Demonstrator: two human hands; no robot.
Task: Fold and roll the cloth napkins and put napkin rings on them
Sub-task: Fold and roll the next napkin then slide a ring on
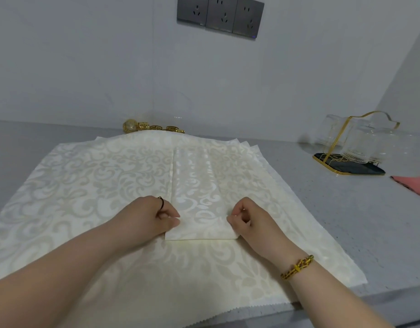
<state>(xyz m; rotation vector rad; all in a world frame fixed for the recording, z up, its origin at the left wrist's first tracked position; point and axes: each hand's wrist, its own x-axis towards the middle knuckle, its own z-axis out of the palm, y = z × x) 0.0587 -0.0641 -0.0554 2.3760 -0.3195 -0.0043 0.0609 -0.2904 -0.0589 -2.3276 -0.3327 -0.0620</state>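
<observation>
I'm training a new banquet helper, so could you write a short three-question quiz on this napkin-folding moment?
1. True or false: the gold napkin rings lie beyond the far edge of the spread napkins, by the wall.
2. Multiple choice: the left hand and right hand hold the folded napkin at its A) near end, B) far end, C) middle.
3. Fill in: the clear glasses on the black tray stand to the person's ____.
Key: 1 true; 2 A; 3 right.
</observation>
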